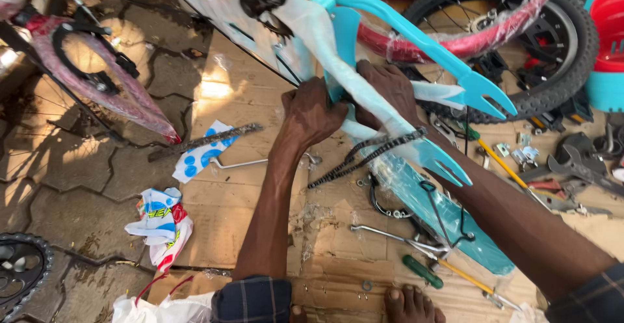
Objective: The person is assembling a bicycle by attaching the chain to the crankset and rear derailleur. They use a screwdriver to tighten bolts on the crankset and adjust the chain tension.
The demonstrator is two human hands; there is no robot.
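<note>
Turquoise bicycle frame sits gripped between left hand and right hand.

Bright daylight falls from the upper left, leaving sunny patches on the grey paving stones and flattened brown cardboard; shadows are soft, edges slightly stretched.

Both hands, the left hand and right hand, press against a turquoise bicycle frame. A loose chain hangs just below them. Bare cardboard lies open to the left. Rightward, a tyre, wrenches and screwdrivers crowd the way.
</note>
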